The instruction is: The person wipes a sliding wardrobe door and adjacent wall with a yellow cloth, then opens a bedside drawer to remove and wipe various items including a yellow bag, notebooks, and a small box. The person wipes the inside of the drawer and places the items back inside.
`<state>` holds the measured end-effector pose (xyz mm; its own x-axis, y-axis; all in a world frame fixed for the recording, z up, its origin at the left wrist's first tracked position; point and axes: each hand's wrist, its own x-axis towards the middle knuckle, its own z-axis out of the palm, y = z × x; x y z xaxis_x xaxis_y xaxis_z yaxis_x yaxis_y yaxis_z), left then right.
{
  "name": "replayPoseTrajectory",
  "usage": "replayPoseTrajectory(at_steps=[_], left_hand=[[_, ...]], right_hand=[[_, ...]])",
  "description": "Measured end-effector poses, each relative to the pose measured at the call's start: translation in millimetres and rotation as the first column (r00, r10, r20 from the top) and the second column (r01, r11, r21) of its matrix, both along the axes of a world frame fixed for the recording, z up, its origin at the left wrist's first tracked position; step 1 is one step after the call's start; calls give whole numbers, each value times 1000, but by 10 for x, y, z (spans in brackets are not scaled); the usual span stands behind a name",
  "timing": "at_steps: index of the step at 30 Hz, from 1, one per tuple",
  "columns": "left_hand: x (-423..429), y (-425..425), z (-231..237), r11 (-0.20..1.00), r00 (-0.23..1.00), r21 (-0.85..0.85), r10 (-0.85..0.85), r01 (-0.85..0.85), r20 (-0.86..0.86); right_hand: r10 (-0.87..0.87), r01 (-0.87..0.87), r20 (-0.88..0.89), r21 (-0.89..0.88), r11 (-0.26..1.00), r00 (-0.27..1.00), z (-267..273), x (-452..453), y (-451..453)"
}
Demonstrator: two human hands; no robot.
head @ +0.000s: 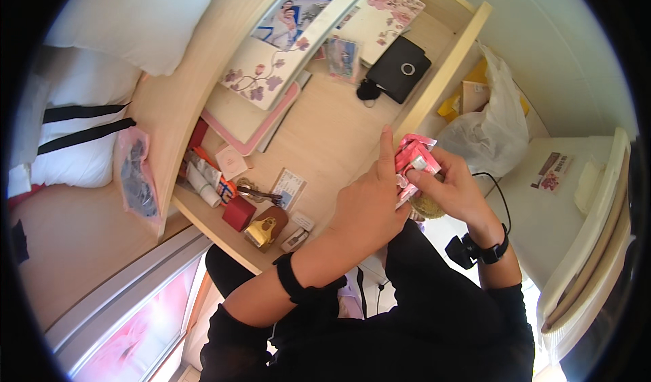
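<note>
Several small pink packets (414,160) are bunched between my two hands, over the front right edge of the open drawer. My right hand (452,183) grips the bunch from the right, its thumb pressed on top. On the other side, my left hand (368,204) holds the bunch's lower left edge, with its index finger stretched out alongside. Just below the packets shows a fuzzy yellow-green thing (430,205), partly covered by my right hand; whether I hold it is unclear. Inside the drawer (325,122) lie a black wallet (399,69) and a black pompom (368,90).
Floral albums (269,74) lie along the drawer's far left. Near its front are a red box (239,213), tubes (203,183) and a brown-and-gold case (267,228). A white plastic bag (488,137) sits right of the drawer wall, beside a white cabinet (549,214).
</note>
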<state>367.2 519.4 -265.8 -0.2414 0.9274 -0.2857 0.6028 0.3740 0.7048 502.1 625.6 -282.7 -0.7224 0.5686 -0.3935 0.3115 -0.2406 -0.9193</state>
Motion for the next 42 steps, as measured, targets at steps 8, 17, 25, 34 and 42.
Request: replayPoseTrajectory(at_steps=[8, 17, 25, 34, 42], left_hand=[[-172, -90, -75, 998, 882, 1, 58, -66, 467], [-434, -175, -108, 977, 788, -48, 196, -207, 584], [-540, -175, -140, 960, 769, -42, 247, -277, 589], [-1308, -756, -271, 937, 939, -49, 345, -345, 0], [-1582, -1375, -282, 929, 974, -365, -31, -55, -225]], right_hand=[[-206, 169, -209, -182, 969, 956, -289, 295, 137], [-637, 663, -222, 65, 745, 738, -580, 532, 98], [-706, 712, -141, -15, 702, 694, -991, 716, 144], [-34, -110, 568, 217, 970, 822, -1662, 867, 211], [118, -107, 214, -62, 992, 970, -1051, 600, 445]])
